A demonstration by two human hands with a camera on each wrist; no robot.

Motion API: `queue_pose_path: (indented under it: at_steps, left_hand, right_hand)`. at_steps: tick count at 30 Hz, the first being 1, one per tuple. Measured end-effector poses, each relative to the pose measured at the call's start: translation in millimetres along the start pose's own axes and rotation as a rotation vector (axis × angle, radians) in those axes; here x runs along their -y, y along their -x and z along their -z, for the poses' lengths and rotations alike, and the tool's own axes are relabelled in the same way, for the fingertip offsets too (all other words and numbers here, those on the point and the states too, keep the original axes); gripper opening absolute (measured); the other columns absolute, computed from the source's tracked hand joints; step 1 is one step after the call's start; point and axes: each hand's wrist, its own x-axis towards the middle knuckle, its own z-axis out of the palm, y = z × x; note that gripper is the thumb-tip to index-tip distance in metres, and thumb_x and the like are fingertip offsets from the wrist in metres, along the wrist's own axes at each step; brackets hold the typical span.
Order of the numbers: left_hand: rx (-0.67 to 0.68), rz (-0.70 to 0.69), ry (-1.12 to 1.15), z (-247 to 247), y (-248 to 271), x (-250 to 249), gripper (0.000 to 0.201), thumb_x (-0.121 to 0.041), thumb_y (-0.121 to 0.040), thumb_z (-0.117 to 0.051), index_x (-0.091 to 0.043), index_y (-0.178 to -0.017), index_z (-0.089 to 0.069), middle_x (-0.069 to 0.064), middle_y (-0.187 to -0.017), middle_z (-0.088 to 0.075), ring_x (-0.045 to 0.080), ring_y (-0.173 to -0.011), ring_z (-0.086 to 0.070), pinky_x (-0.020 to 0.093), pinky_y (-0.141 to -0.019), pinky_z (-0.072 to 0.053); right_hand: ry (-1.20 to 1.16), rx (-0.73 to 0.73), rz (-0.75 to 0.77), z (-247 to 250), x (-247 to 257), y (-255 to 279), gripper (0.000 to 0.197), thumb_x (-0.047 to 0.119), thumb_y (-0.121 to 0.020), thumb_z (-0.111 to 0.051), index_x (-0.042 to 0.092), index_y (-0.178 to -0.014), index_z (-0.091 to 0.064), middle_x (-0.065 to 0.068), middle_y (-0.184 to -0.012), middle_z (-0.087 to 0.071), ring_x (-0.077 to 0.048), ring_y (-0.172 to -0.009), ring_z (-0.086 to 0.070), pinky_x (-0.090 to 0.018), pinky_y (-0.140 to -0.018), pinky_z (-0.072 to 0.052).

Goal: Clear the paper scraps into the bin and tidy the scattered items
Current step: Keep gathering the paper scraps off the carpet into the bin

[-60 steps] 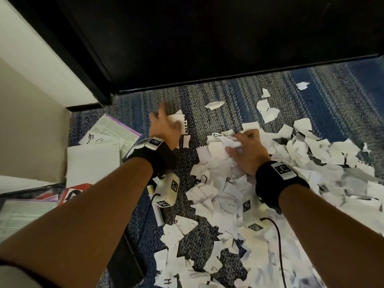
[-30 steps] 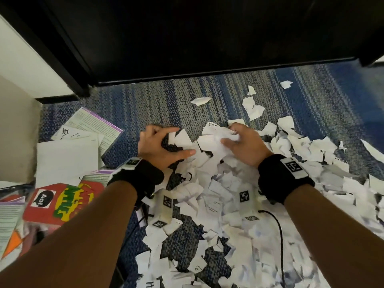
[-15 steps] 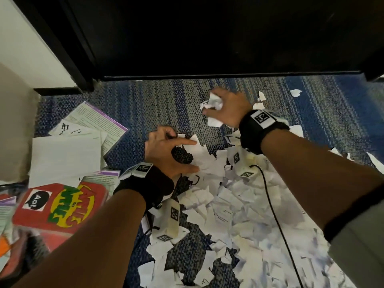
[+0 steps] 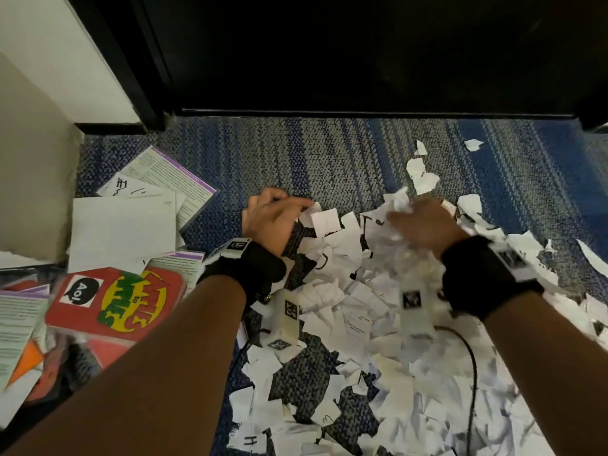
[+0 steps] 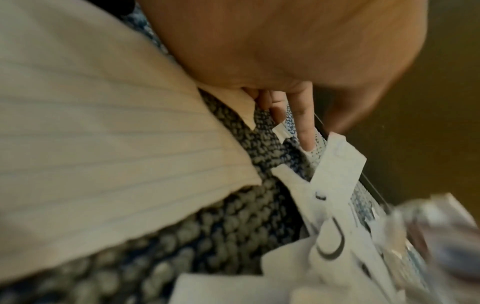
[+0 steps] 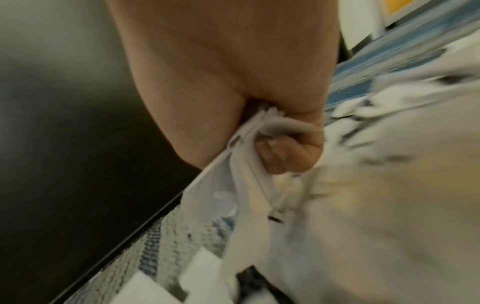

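Observation:
Torn white paper scraps lie in a thick pile on the blue-grey carpet. My right hand sits at the pile's far edge and grips a crumpled wad of scraps; the right wrist view shows the fingers curled tight round the paper. My left hand is at the pile's left edge. Its fingers point down onto the carpet beside loose scraps, the thumb apart, and they hold nothing that I can see. No bin is in view.
White sheets, a purple-edged leaflet and a red game box lie at the left. Dark furniture closes off the far side. A beige panel stands at far left. A black cable runs over the scraps.
My right hand reached forward to far scraps, then came back to the pile's far edge with a wad in its grip. My left hand stayed at the pile's left edge.

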Motion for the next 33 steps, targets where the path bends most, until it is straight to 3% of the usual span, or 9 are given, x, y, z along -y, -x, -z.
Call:
queue_pose_path:
  at_steps: [2,6,9,14,21,23,27,30,33]
  left_hand:
    - [0.045,0.077,0.112,4.6,-3.7,-4.6,0.04,-0.047,-0.074,-0.033,-0.051,-0.094,-0.067,-0.008,-0.108,-0.049,0.018,-0.118,-0.038,0.036,-0.11,-0.023]
    - [0.084,0.015,-0.161,3.9,8.2,-10.4,0.076,-0.088,-0.052,-0.042,-0.047,-0.112,-0.065,-0.006,-0.119,-0.045,0.018,-0.118,-0.036,0.034,-0.108,-0.029]
    - [0.164,-0.23,-0.511,-9.6,21.2,-22.4,0.102,-0.093,-0.044,-0.055,-0.044,-0.133,-0.049,-0.003,-0.131,-0.038,0.023,-0.118,-0.035,0.044,-0.102,-0.034]
    - [0.416,-0.509,-0.755,-28.7,23.0,-35.5,0.08,-0.069,-0.072,-0.066,-0.035,-0.14,-0.045,0.0,-0.145,-0.033,0.026,-0.131,-0.031,0.041,-0.109,-0.031]
    - [0.358,-0.563,-0.536,-27.5,23.3,-34.4,0.023,-0.007,-0.091,-0.06,-0.011,-0.112,-0.066,0.014,-0.115,-0.055,0.036,-0.103,-0.054,0.044,-0.088,-0.046]
    - [0.312,-0.497,-0.455,-24.1,22.2,-34.2,0.027,0.003,-0.088,-0.055,-0.009,-0.109,-0.067,0.015,-0.113,-0.06,0.035,-0.103,-0.058,0.042,-0.088,-0.048]
    - [-0.026,-0.256,-0.25,-4.3,28.6,-33.5,0.028,0.002,-0.087,-0.051,-0.005,-0.109,-0.067,0.02,-0.106,-0.067,0.037,-0.099,-0.063,0.036,-0.082,-0.044]
    - [-0.125,-0.047,-0.179,21.0,37.9,-25.2,0.04,-0.02,-0.086,-0.043,-0.006,-0.117,-0.066,0.024,-0.108,-0.067,0.037,-0.102,-0.061,0.039,-0.084,-0.044]
    - [-0.225,0.038,-0.114,44.0,48.2,-12.2,0.051,-0.033,-0.081,-0.037,0.001,-0.104,-0.069,0.029,-0.098,-0.067,0.036,-0.093,-0.061,0.038,-0.077,-0.043]
  right_hand:
    - [0.039,0.022,-0.03,-16.8,-21.7,14.2,0.037,0.032,-0.098,-0.053,0.0,-0.113,-0.063,-0.024,-0.113,-0.065,-0.037,-0.106,-0.061,-0.034,-0.087,-0.046]
    - [0.124,-0.002,0.034,-27.7,-23.5,20.8,0.038,0.031,-0.103,-0.043,0.002,-0.123,-0.057,-0.024,-0.127,-0.06,-0.039,-0.116,-0.056,-0.037,-0.092,-0.042]
    - [0.091,0.026,0.034,-25.0,-30.1,20.8,0.044,0.03,-0.103,-0.044,0.001,-0.137,-0.049,-0.023,-0.138,-0.053,-0.039,-0.126,-0.05,-0.037,-0.101,-0.039]
    - [0.065,0.049,0.038,-28.2,-33.3,18.2,0.048,0.033,-0.103,-0.045,0.005,-0.142,-0.044,-0.02,-0.143,-0.05,-0.037,-0.131,-0.047,-0.036,-0.106,-0.037]
    - [0.025,0.016,0.061,-31.1,-34.6,17.9,0.037,0.029,-0.102,-0.046,0.007,-0.13,-0.055,-0.023,-0.129,-0.06,-0.04,-0.12,-0.053,-0.037,-0.097,-0.041]
    - [0.027,0.017,0.054,-30.5,-33.4,19.1,0.038,0.029,-0.102,-0.046,0.006,-0.131,-0.054,-0.023,-0.13,-0.059,-0.04,-0.121,-0.053,-0.036,-0.097,-0.041]
    - [0.028,0.02,0.059,-28.6,-31.9,20.7,0.045,0.029,-0.103,-0.045,0.004,-0.14,-0.048,-0.022,-0.138,-0.054,-0.039,-0.127,-0.049,-0.036,-0.102,-0.038]
    - [0.014,0.022,0.062,-28.5,-32.2,20.7,0.043,0.029,-0.102,-0.046,0.005,-0.138,-0.05,-0.022,-0.136,-0.055,-0.039,-0.125,-0.05,-0.036,-0.1,-0.039]
    - [0.006,0.014,0.06,-28.3,-32.0,20.8,0.042,0.029,-0.102,-0.046,0.006,-0.136,-0.052,-0.022,-0.134,-0.056,-0.041,-0.123,-0.051,-0.038,-0.099,-0.04]
